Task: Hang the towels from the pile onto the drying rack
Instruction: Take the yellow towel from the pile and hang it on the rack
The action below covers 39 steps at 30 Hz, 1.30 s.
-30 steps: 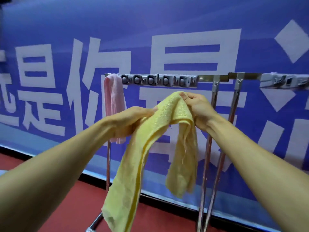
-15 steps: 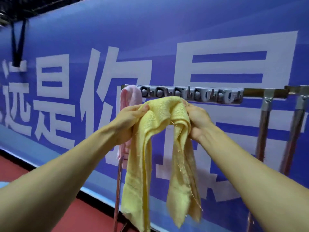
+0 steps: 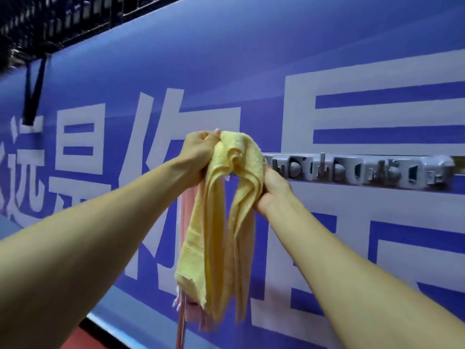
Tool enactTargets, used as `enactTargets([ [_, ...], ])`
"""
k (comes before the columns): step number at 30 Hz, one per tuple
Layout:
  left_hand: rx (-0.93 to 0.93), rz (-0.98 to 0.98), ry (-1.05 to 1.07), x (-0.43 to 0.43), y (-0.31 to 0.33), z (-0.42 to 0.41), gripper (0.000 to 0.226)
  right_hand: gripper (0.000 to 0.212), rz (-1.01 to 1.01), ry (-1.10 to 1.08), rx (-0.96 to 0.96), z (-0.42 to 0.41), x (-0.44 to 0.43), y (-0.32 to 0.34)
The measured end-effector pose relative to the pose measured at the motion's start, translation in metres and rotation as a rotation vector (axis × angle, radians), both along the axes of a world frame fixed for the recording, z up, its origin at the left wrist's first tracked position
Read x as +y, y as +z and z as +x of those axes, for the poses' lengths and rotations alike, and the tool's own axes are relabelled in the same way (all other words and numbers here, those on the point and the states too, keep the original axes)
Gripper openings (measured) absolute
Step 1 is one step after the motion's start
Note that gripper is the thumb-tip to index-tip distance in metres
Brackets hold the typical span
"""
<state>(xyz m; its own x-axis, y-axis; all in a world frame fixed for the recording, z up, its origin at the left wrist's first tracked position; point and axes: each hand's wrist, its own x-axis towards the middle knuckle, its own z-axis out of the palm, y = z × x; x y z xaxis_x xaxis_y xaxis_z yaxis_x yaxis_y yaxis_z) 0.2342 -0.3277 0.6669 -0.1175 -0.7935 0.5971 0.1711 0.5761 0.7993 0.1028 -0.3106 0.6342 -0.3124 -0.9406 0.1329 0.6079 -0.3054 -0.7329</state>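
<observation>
Both arms reach forward and up, and the yellow towel (image 3: 221, 230) hangs between the two hands at the left end of the drying rack (image 3: 357, 170). The left hand (image 3: 200, 153) is the higher one: its fingers are curled tight round the bunched top of the towel, which humps up just to the right of the knuckles. The right hand (image 3: 273, 190) sits lower, just beneath the rack's top rail, and grips the towel's right-hand fall, with the cloth against the left side of that hand.

From the hump the towel drops in two long folds that hang below both wrists, their ends loose and uneven. The cloth hides the rail's end, so whether the towel already rests on the rail or only in front of it cannot be told.

A pink towel (image 3: 185, 212) hangs right behind the yellow one – it shows as a narrow strip along the left edge and again at the bottom, beside the rack's upright pole (image 3: 181, 323). To the right of the right hand, the rail carries a row of grey clips (image 3: 392, 171).

Behind everything stretches a blue banner (image 3: 251, 59) with large white characters, and a strip of red floor (image 3: 83, 340) shows at the lower left.
</observation>
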Motion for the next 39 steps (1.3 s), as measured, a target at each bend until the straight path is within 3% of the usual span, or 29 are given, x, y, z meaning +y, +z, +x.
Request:
enactTargets([
  [3,-0.117,-0.085,0.238,-0.032,0.009,-0.013,0.033,0.014,0.033,-0.138,-0.051,0.004,-0.009,0.004],
  [5,-0.178,-0.095,0.336,-0.044,0.001,-0.019,0.026,0.017,0.071,-0.262,-0.003,0.004,-0.013,-0.002],
  [10,-0.221,-0.212,0.289,-0.045,-0.037,-0.019,0.010,0.027,0.158,-0.436,0.173,-0.011,-0.026,-0.031],
  [13,-0.290,-0.293,0.317,-0.041,-0.048,-0.014,0.024,0.028,0.194,-0.491,0.360,-0.015,-0.031,-0.042],
  [16,-0.278,-0.184,0.262,-0.035,-0.057,-0.014,0.018,0.034,0.209,-0.482,0.481,-0.015,-0.026,-0.042],
  [20,-0.271,-0.107,0.168,-0.011,-0.071,-0.004,0.018,0.023,0.235,-0.451,0.624,-0.017,-0.010,-0.044],
  [22,-0.224,-0.086,0.150,0.006,-0.073,0.005,0.017,0.007,0.226,-0.469,0.709,-0.020,0.002,-0.047],
  [27,-0.115,-0.239,0.338,0.061,-0.080,0.019,0.021,0.010,0.198,-0.508,0.904,-0.028,0.053,-0.056],
  [31,-0.243,-0.300,0.103,0.122,-0.097,0.008,0.020,0.012,0.149,-0.362,1.054,-0.037,0.126,-0.068],
  [34,-0.398,-0.165,-0.053,0.163,-0.117,-0.016,0.020,0.017,0.177,-0.241,1.126,-0.052,0.187,-0.081],
  [39,-0.571,0.039,-0.230,0.220,-0.177,-0.064,0.016,0.019,0.323,-0.259,1.227,-0.099,0.280,-0.124],
])
